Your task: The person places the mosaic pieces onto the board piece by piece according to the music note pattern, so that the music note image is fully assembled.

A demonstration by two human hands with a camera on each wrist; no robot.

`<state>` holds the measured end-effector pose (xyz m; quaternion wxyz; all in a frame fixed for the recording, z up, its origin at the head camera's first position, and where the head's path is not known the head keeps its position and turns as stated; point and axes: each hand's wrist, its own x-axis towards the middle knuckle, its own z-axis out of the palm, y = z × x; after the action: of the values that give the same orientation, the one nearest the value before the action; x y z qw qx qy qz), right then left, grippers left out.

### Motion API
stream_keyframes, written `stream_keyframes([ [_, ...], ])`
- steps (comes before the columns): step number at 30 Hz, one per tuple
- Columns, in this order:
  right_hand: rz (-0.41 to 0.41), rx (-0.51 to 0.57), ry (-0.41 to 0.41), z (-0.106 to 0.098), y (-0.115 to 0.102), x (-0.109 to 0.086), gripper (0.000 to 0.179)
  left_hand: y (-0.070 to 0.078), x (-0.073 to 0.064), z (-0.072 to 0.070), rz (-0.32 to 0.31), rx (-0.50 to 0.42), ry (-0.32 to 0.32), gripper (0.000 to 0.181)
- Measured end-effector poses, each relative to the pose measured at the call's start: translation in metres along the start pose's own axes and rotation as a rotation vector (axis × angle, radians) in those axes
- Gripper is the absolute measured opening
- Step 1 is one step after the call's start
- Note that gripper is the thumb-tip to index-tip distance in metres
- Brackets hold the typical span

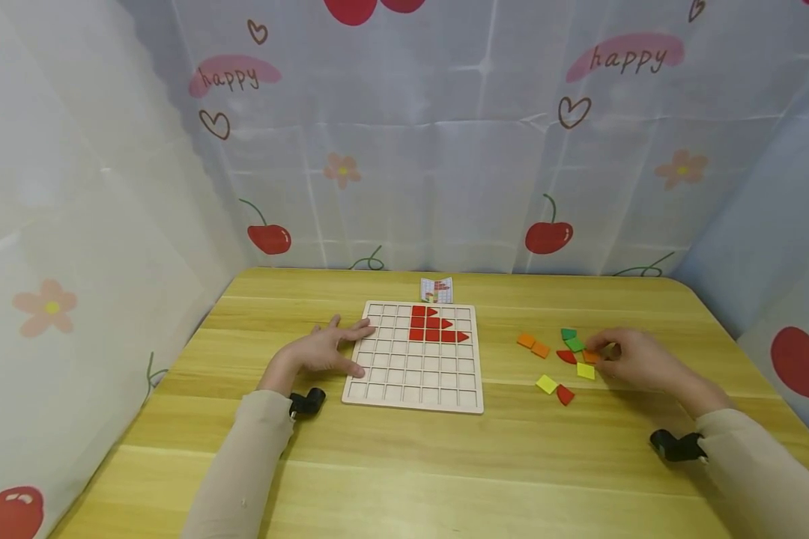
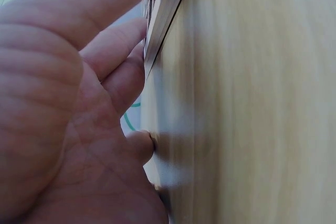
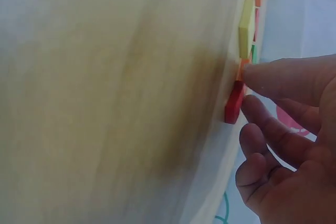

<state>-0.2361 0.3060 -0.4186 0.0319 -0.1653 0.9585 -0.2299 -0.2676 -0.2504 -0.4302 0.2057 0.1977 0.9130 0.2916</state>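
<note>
A pale wooden grid board (image 1: 404,374) lies on the table, with red tiles (image 1: 433,324) in three stepped rows, each ending in a point. My left hand (image 1: 320,349) rests spread along the board's left edge, thumb and fingertips touching it. In the left wrist view, the board's side edge (image 2: 167,19) meets the fingertips. At the right, thumb and index finger of my right hand (image 1: 637,361) pinch an orange tile (image 1: 591,357). In the right wrist view, a red tile (image 3: 234,103) lies beside it, hidden by the hand in the head view.
Loose tiles lie around the right hand: orange squares (image 1: 533,346), yellow ones (image 1: 586,370), green pieces (image 1: 574,344) and red curved ones (image 1: 565,394). A small printed pattern card (image 1: 437,290) sits behind the board. A printed curtain (image 1: 404,187) closes off the table's back.
</note>
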Motion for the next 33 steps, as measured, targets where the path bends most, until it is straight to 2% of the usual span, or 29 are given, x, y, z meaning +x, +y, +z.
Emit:
stream_keyframes([
  [7, 0.031, 0.024, -0.033, 0.002, 0.001, -0.001, 0.02, 0.001, 0.0, -0.001, 0.0, -0.003, -0.001, 0.093],
  [15, 0.011, -0.018, -0.011, 0.003, 0.001, 0.001, 0.019, 0.0, 0.002, -0.001, 0.003, 0.005, 0.002, 0.093],
  [26, -0.054, -0.035, 0.034, -0.002, -0.024, 0.011, 0.023, 0.0, 0.001, -0.001, -0.003, 0.005, -0.002, 0.093],
  [33, -0.074, 0.0, 0.049, 0.007, -0.044, 0.024, 0.023, 0.001, -0.001, 0.0, -0.005, 0.003, -0.004, 0.093],
])
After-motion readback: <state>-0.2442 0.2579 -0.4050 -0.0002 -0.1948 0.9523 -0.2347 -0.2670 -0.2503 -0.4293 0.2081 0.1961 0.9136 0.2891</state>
